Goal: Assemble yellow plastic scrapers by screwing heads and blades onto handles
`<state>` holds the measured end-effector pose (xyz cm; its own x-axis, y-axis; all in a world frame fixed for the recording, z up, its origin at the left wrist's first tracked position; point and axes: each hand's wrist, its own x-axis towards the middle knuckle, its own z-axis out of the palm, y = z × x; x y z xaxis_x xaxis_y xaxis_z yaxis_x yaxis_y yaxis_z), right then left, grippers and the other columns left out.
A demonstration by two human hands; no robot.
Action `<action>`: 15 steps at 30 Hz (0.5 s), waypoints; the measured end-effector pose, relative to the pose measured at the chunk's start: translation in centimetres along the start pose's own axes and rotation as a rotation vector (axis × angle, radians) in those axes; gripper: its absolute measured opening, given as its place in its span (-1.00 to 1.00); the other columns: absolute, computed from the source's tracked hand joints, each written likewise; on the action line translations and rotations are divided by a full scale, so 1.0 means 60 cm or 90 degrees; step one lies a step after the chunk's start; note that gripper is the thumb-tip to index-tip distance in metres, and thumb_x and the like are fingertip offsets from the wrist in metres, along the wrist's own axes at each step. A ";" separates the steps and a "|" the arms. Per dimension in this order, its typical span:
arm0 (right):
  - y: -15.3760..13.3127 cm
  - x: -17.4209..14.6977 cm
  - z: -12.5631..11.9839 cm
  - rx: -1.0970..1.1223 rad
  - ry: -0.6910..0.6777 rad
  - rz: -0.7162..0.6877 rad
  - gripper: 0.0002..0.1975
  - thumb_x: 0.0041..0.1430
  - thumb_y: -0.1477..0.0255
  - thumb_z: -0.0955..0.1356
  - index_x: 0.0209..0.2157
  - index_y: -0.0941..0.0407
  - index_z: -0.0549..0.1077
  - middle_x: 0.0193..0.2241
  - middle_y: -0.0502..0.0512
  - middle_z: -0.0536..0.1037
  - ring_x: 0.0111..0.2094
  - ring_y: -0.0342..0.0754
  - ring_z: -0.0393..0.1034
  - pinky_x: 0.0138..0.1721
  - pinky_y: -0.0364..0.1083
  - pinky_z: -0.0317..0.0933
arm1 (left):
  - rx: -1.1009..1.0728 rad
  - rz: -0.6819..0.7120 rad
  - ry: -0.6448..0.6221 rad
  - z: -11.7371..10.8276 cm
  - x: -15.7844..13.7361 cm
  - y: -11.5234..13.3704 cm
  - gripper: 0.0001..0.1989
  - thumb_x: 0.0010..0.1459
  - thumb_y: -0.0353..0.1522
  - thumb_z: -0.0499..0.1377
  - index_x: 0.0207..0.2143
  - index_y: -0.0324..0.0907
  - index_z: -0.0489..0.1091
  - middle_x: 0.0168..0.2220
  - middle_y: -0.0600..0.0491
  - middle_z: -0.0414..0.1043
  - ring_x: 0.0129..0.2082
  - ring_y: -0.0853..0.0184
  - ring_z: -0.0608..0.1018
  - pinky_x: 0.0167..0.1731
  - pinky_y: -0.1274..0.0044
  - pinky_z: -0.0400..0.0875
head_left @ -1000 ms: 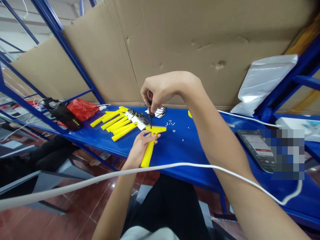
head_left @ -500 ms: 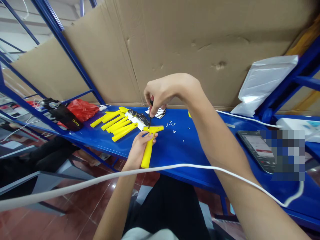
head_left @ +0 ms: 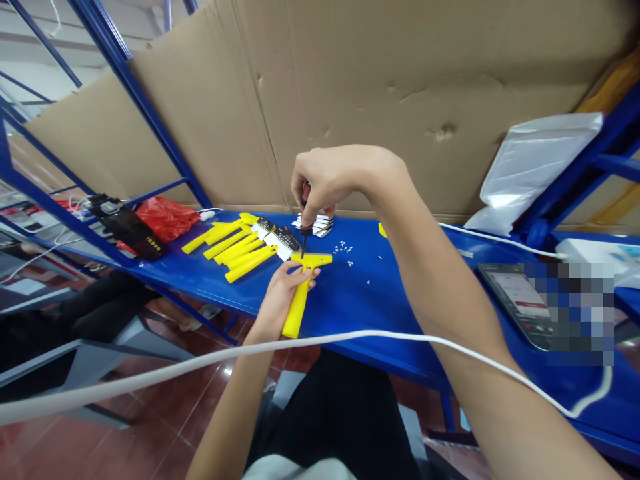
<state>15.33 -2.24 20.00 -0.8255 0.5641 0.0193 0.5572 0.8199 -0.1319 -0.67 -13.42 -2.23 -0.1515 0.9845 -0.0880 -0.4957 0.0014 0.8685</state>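
My left hand (head_left: 281, 291) is closed round the neck of a yellow T-shaped scraper (head_left: 298, 310), its wide head turned away from me and its handle pointing back. From above, my right hand (head_left: 325, 181) grips a screwdriver (head_left: 303, 233) with a dark and red handle. The screwdriver stands nearly upright, its tip at the left part of the scraper's head. Whether a screw sits under the tip is too small to see. Small screws (head_left: 343, 247) lie scattered on the blue table just right of the scraper.
Several yellow scrapers (head_left: 235, 250) with black-and-white heads lie left on the blue table (head_left: 350, 313). Flat pieces (head_left: 323, 227) are stacked behind my right hand. A white cable (head_left: 370, 333) crosses in front. A phone (head_left: 515, 300) lies right; a black bottle (head_left: 127, 230) and red bag (head_left: 167, 220) lie left.
The view has shifted slightly. The screwdriver handle appears turned a little in my right fingers, with its tip still at the scraper's head. My left hand keeps its hold.
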 end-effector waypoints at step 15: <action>-0.018 -0.007 0.000 0.033 -0.074 0.054 -0.64 0.19 0.32 0.65 -0.07 0.26 0.74 -0.27 0.16 0.75 -0.19 0.10 0.70 -0.20 -0.07 0.43 | 0.000 0.022 0.016 -0.007 0.008 -0.007 -0.52 -0.04 -0.50 0.64 -0.19 -0.22 0.44 -0.17 -0.17 0.70 -0.15 0.20 0.74 -0.21 0.50 0.55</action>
<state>15.07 -3.37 20.11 -0.7821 0.6136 -0.1083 0.6225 0.7619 -0.1789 -0.89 -12.99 -2.84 -0.1895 0.9793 -0.0708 -0.4898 -0.0318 0.8712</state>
